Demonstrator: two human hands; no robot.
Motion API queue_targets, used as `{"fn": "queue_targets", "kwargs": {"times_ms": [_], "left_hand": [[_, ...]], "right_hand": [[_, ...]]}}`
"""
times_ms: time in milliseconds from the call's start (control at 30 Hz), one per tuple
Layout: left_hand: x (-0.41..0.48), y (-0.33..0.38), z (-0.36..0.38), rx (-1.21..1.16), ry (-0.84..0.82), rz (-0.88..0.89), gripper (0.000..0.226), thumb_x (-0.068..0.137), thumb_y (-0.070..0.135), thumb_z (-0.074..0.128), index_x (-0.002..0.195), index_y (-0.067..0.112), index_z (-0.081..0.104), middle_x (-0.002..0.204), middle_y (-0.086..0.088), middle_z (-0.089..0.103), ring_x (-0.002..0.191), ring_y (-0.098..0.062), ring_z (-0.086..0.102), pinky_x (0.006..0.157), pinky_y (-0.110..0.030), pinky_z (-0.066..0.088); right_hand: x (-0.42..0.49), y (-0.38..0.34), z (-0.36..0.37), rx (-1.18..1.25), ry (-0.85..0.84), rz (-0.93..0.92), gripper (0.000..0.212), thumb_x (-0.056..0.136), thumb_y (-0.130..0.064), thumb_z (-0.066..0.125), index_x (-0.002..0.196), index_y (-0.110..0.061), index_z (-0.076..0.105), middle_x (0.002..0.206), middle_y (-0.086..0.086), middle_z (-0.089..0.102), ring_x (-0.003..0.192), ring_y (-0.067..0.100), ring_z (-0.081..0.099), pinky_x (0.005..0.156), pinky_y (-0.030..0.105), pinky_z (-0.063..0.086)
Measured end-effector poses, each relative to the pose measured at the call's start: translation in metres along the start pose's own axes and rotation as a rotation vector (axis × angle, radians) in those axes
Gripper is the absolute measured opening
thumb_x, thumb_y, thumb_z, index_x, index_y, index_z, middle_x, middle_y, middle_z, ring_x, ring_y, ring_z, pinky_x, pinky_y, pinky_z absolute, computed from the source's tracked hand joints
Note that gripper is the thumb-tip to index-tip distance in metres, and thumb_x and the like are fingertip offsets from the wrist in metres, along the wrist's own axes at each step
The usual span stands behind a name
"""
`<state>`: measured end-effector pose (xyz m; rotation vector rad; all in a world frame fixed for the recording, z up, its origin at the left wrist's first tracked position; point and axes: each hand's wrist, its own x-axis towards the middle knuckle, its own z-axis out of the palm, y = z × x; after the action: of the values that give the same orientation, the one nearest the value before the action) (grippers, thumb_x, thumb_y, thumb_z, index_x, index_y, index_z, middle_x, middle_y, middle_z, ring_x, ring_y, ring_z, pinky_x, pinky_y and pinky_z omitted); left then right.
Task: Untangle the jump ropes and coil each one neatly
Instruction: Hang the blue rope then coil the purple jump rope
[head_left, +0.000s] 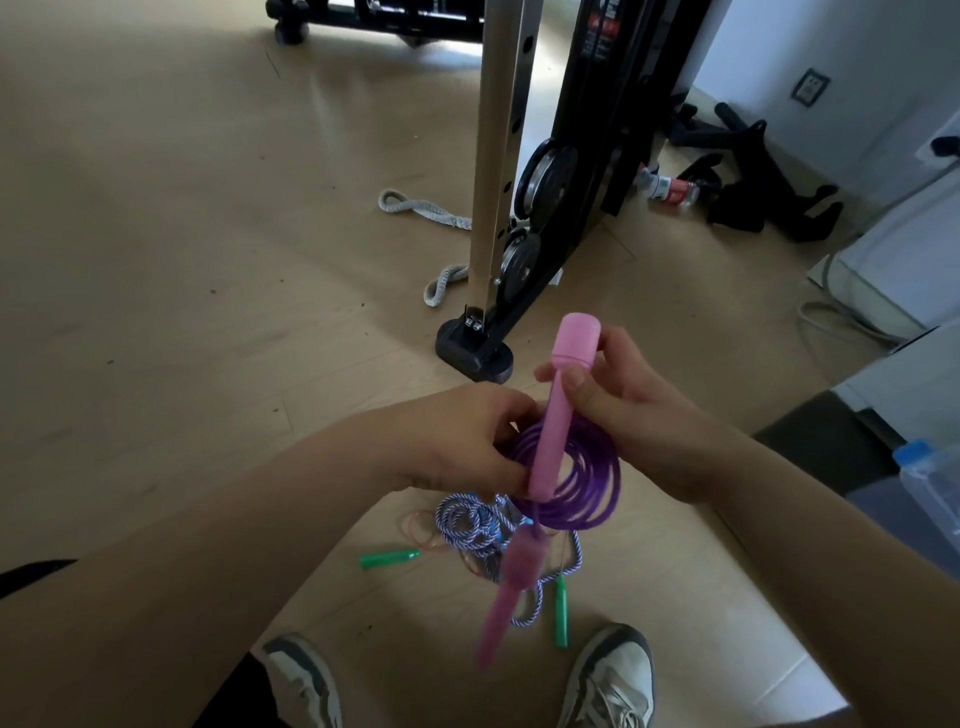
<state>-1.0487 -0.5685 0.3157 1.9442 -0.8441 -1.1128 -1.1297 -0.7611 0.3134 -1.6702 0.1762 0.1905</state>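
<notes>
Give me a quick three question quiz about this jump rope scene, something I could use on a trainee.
1. True or false: the purple rope is coiled.
2. Which hand grips the upright pink handle near its cap: left or right?
3. What colour are the handles lying on the floor?

Key:
1. True.
2. The right hand; the left hand holds the coil.
3. Green.

Purple rope coil (582, 483), pink handle (563, 400), green handles (389, 559).
</notes>
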Motion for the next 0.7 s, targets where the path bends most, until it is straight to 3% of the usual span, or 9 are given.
{"fn": "queue_targets", "kwargs": {"times_ms": [167, 267, 400, 567, 633, 700], "left_hand": [[0.001, -0.004, -0.006, 0.180, 0.078, -0.004, 0.032, 0.083, 0.016, 0.077, 0.112, 0.015, 0.064, 0.097, -0.004, 0.073, 0.091, -0.023, 0.071, 0.085, -0.045, 0.059], [0.001, -0.003, -0.008, 0.185, 0.091, 0.003, 0.041, 0.080, 0.018, 0.080, 0.116, 0.015, 0.061, 0.104, -0.002, 0.072, 0.096, -0.021, 0.069, 0.089, -0.045, 0.057], [0.002, -0.003, -0.003, 0.146, 0.067, -0.008, 0.055, 0.075, 0.023, 0.088, 0.121, 0.019, 0.057, 0.112, 0.005, 0.069, 0.102, -0.012, 0.068, 0.093, -0.038, 0.058], [0.004, -0.003, -0.004, 0.226, 0.181, 0.017, 0.045, 0.077, 0.025, 0.086, 0.113, 0.019, 0.060, 0.103, 0.005, 0.068, 0.093, -0.013, 0.066, 0.082, -0.034, 0.056], [0.004, -0.002, -0.001, 0.259, 0.251, 0.014, 0.040, 0.076, 0.023, 0.085, 0.107, 0.018, 0.060, 0.096, 0.004, 0.066, 0.085, -0.013, 0.063, 0.070, -0.028, 0.051], [0.004, 0.000, 0.002, 0.278, 0.305, 0.019, 0.039, 0.075, 0.025, 0.084, 0.103, 0.014, 0.060, 0.092, 0.003, 0.065, 0.081, -0.015, 0.062, 0.068, -0.030, 0.049]], "right_hand": [[0.002, 0.003, 0.003, -0.233, -0.003, -0.059, 0.030, 0.094, -0.056, 0.053, 0.120, -0.046, 0.043, 0.107, -0.007, 0.067, 0.101, 0.019, 0.066, 0.092, 0.052, 0.055], [0.005, 0.002, 0.003, -0.228, 0.030, -0.107, 0.024, 0.096, -0.048, 0.051, 0.119, -0.047, 0.042, 0.105, -0.012, 0.064, 0.094, 0.008, 0.063, 0.081, 0.037, 0.051], [0.002, 0.000, 0.000, -0.198, 0.033, -0.113, 0.023, 0.099, -0.045, 0.051, 0.120, -0.045, 0.043, 0.103, -0.015, 0.067, 0.092, 0.008, 0.063, 0.075, 0.028, 0.050], [0.000, -0.009, 0.002, -0.098, 0.031, -0.125, 0.032, 0.097, -0.025, 0.061, 0.121, -0.033, 0.042, 0.105, -0.010, 0.068, 0.088, 0.013, 0.071, 0.070, 0.024, 0.056], [-0.001, -0.012, 0.004, -0.170, -0.001, -0.142, 0.052, 0.092, -0.008, 0.073, 0.124, -0.035, 0.041, 0.113, -0.004, 0.066, 0.090, 0.018, 0.074, 0.079, 0.028, 0.060], [-0.003, -0.016, 0.008, -0.308, -0.009, -0.156, 0.067, 0.086, -0.003, 0.078, 0.126, -0.040, 0.038, 0.117, -0.002, 0.064, 0.093, 0.022, 0.074, 0.085, 0.033, 0.061]]}}
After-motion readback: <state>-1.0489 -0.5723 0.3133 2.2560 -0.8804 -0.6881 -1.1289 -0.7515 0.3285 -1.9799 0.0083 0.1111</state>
